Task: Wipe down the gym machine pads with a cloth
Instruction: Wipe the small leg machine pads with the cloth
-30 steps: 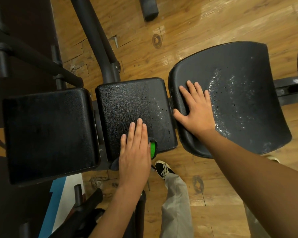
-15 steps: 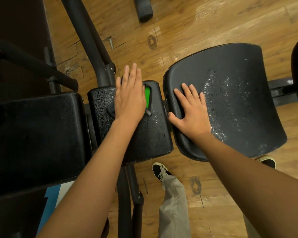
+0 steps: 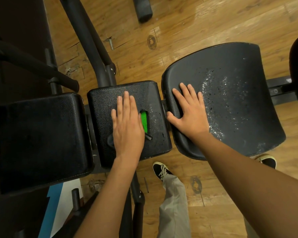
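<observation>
Three black pads lie in a row: a left pad (image 3: 40, 140), a middle pad (image 3: 101, 107) and a curved right seat pad (image 3: 239, 103) flecked with wet droplets. My left hand (image 3: 127, 126) lies flat with straight fingers on the middle pad, pressing down a dark cloth with a green patch (image 3: 144, 121) that peeks out at the hand's right side. My right hand (image 3: 189, 112) rests flat with spread fingers on the left part of the seat pad.
A black frame tube (image 3: 88, 40) runs up from behind the middle pad, and a padded handle bar (image 3: 41, 67) crosses at upper left. A roller pad end (image 3: 143, 9) sits at the top. My shoe (image 3: 162, 170) and trouser leg stand on the wooden floor below.
My left hand with the cloth slid from the far edge of the middle pad back toward me, to the pad's centre. My right hand stayed on the seat pad.
</observation>
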The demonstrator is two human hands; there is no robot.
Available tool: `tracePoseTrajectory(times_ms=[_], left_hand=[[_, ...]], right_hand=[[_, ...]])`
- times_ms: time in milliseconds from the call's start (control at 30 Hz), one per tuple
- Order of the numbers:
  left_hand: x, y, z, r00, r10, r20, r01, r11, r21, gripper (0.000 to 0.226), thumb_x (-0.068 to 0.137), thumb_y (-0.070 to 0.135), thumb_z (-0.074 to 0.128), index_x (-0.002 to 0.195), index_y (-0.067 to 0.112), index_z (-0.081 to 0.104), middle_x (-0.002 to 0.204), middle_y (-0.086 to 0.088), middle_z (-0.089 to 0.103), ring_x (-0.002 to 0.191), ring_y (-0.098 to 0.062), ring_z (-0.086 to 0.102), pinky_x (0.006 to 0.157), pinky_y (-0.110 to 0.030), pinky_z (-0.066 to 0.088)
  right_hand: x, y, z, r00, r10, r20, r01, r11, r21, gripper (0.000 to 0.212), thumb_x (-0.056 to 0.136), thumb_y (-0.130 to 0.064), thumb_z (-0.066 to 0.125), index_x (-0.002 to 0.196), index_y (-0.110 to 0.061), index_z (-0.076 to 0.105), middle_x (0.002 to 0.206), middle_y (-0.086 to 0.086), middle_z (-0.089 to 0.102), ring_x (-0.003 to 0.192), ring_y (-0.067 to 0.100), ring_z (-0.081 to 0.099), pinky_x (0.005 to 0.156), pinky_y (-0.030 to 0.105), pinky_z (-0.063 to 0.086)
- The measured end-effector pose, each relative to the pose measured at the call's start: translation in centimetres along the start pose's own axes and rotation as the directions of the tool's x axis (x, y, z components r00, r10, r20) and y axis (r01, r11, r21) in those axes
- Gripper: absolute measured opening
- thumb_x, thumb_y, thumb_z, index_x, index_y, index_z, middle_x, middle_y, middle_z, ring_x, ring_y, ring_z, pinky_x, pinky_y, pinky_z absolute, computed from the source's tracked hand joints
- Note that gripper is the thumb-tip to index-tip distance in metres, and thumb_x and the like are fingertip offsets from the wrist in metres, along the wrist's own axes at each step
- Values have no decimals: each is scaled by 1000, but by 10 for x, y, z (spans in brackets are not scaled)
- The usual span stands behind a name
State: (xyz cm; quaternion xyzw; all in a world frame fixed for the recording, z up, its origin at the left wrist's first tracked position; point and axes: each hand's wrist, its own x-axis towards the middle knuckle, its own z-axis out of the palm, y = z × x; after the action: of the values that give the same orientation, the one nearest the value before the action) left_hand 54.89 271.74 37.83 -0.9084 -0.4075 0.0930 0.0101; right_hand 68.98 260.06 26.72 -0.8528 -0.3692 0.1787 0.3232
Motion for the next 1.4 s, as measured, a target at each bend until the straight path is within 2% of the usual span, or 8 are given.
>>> tracePoseTrajectory(times_ms=[167, 367, 500, 667, 967, 1233, 1400], left_hand=[[37, 13, 4, 999, -17, -38, 17, 1000, 11, 57, 109, 23, 36, 162, 10, 17, 171, -6, 6, 157, -23, -1, 125, -43, 0], [85, 24, 5, 998, -16, -59, 16, 1000, -5, 57, 109, 22, 34, 162, 8, 15, 171, -8, 5, 157, -25, 1, 127, -45, 4], [37, 17, 6, 997, -25, -71, 23, 999, -33, 58, 109, 22, 38, 162, 9, 17, 171, -7, 6, 157, -23, 1, 126, -42, 3], [-48, 14, 14, 1000, -28, 2, 28, 1000, 6, 59, 108, 23, 38, 161, 9, 17, 171, -8, 5, 157, -23, -1, 127, -46, 10], [23, 21, 11, 1000, -12, 2, 12, 1000, 17, 60, 109, 34, 29, 161, 8, 15, 171, -9, 5, 157, -23, 2, 127, -46, 8], [-64, 13, 15, 1000, -20, 19, 19, 1000, 23, 59, 109, 32, 30, 161, 7, 17, 170, -9, 6, 157, -24, 2, 126, -46, 11], [-61, 17, 21, 999, -35, 1, 35, 998, 42, 58, 108, 31, 24, 160, 7, 21, 170, -8, 9, 157, -24, 3, 125, -46, 10]], right_hand=[[0, 0, 1, 1000, 1, -8, -1, 1000, 5, 76, 89, -51, 59, 158, -26, 37, 169, -1, 23, 158, 21, 10, 127, 52, 7], [0, 0, 0, 1000, 1, -10, -1, 1000, -4, 76, 90, -51, 59, 158, -26, 37, 169, 0, 23, 158, 22, 11, 128, 51, 6], [-1, -1, -1, 1000, 1, -3, -1, 1000, -1, 76, 90, -51, 60, 158, -26, 37, 169, 0, 23, 158, 21, 10, 128, 51, 6], [0, 0, 1, 1000, 0, -6, 0, 1000, -3, 76, 90, -52, 59, 158, -26, 37, 169, -1, 24, 158, 21, 11, 128, 51, 6], [0, 0, 0, 1000, 1, -10, -1, 1000, 7, 76, 89, -52, 58, 158, -26, 37, 169, 0, 24, 158, 22, 11, 128, 50, 5], [-1, 1, 0, 1000, -8, -14, 8, 1000, 10, 76, 90, -51, 60, 158, -26, 37, 169, -1, 24, 158, 21, 11, 127, 52, 7], [-1, 2, 1, 1000, -24, -16, 24, 1000, 4, 72, 95, -53, 56, 158, -26, 36, 169, 0, 23, 158, 22, 11, 127, 50, 5]])
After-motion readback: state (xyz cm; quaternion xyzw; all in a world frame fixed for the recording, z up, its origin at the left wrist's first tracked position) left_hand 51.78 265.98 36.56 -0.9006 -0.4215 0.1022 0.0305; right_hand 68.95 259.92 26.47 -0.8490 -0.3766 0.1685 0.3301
